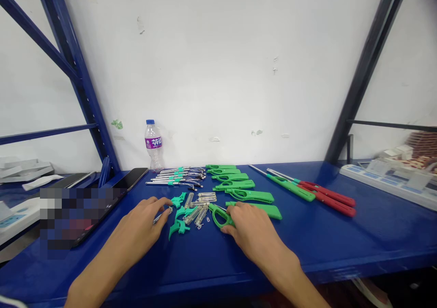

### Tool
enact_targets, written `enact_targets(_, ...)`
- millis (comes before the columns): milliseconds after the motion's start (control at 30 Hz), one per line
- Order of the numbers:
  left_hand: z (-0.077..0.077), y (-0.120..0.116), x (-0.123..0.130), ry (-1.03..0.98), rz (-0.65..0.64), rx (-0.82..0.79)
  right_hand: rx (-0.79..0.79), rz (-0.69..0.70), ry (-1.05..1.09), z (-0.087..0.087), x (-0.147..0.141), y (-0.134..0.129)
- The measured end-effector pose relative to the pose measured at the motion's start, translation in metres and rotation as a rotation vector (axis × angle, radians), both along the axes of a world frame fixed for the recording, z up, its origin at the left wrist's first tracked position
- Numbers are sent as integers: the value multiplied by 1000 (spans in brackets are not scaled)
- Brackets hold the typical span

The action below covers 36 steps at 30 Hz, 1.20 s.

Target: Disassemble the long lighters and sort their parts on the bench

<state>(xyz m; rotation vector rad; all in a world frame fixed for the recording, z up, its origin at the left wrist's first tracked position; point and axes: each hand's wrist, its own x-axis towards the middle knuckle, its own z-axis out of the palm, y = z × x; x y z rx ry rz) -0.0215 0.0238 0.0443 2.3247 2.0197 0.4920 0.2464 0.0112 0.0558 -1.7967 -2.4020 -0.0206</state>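
Note:
My left hand [145, 219] is closed in a pinch at the left of the small parts, thumb and index close together. A small silvery piece shows at its fingers, too small to name. Beside it lie teal triggers [179, 227]. Clear plastic fuel tanks [202, 216] are heaped between my two hands. My right hand [251, 228] is closed on a green lighter handle shell [218, 217], its trigger loop poking out left of the fingers. Another green shell [269, 211] lies just behind that hand, partly covered by it.
Several metal lighter tubes with wires [174, 179] lie at the back, beside a row of green shells [235, 183]. Assembled green [293, 188] and red lighters [336, 203] rest to the right. A bottle [154, 146], phone [133, 179] and power strip [385, 185] stand around.

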Motion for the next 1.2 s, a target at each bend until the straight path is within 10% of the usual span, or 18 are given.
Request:
enact_targets(567, 1, -3, 2, -3, 9, 48, 19, 89, -58, 6, 4, -7)
enact_targets(800, 6, -6, 2, -6, 5, 57, 193, 170, 45, -5, 57, 1)
enact_targets(1200, 7, -7, 2, -28, -20, 56, -299, -24, 137, -2, 117, 20)
